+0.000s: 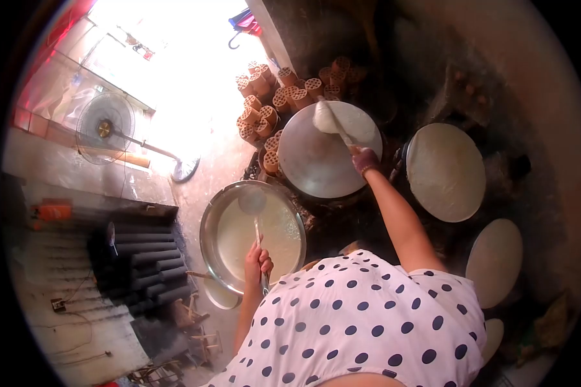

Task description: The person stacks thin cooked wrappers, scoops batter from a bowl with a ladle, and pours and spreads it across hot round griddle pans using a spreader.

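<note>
My left hand (258, 261) is closed around the handle of a ladle (252, 202), whose round bowl is over the pale liquid (239, 242) in a wide metal basin (208, 222). In a dark red glove, my right hand (365, 160) grips a long thin tool (337, 126). The tool reaches over a large round griddle (313, 169). White batter (348, 122) lies on the griddle's far part, under and beside the tool.
Perforated clay-coloured cylinders (259, 84) are stacked beyond the griddle. Round pale-topped surfaces stand to the right, one nearer (445, 173) and another lower (495, 263). On the left are a fan (104, 128) and stacked dark cylinders (150, 248).
</note>
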A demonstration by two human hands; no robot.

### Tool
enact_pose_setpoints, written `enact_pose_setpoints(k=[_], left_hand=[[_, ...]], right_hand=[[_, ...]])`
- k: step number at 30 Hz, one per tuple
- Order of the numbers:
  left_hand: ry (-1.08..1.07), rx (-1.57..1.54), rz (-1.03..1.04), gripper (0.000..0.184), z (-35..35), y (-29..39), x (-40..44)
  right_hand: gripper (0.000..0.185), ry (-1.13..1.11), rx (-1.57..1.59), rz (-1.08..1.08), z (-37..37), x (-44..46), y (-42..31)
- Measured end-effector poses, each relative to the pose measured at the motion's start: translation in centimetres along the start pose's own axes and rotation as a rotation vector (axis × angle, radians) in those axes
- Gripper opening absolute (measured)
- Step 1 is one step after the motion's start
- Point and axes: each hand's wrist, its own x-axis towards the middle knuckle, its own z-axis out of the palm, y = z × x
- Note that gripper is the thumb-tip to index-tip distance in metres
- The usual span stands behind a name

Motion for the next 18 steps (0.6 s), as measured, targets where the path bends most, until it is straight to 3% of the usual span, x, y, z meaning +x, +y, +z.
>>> enact_pose_setpoints(k=[2,4,8,10,13,15,18], left_hand=[[-0.003,-0.012,-0.007,0.036,0.1,-0.4,0.3],[-0.014,-0.048,-0.019,0.036,0.0,-0.6,0.3],[0.004,-0.032,0.003,0.036,0.9,-0.4,-0.5],[0.011,0.0,0.033,0.036,0.8,-0.7,-1.0],[0.009,-0.045,-0.005,0.036,0.6,-1.2,-1.0],[0.011,-0.055,-0.02,0.036,0.8,-1.4,-1.0],[0.025,-0.062,-0.011,0.035,0.9,-1.6,-1.0]], right_hand=[[0.034,0.002,-0.102,-0.086,-1.1,-0.1,-1.2],[0.036,-0.162,0.065,-0.348,-2.5,-0.2,-0.9],[0.043,-0.177,0.157,-0.278,-4.7,2.7,2.4],[0.049,0.073,-0.075,-0.112,-4.6,1.5,3.4],[0.051,-0.021,-0.203,-0.073,-3.6,-1.9,-2.1],[0.042,-0.079,-0.255,-0.046,-2.0,-1.1,-3.2],[0.031,-0.214,-0.201,-0.209,-1.1,0.3,-2.8]])
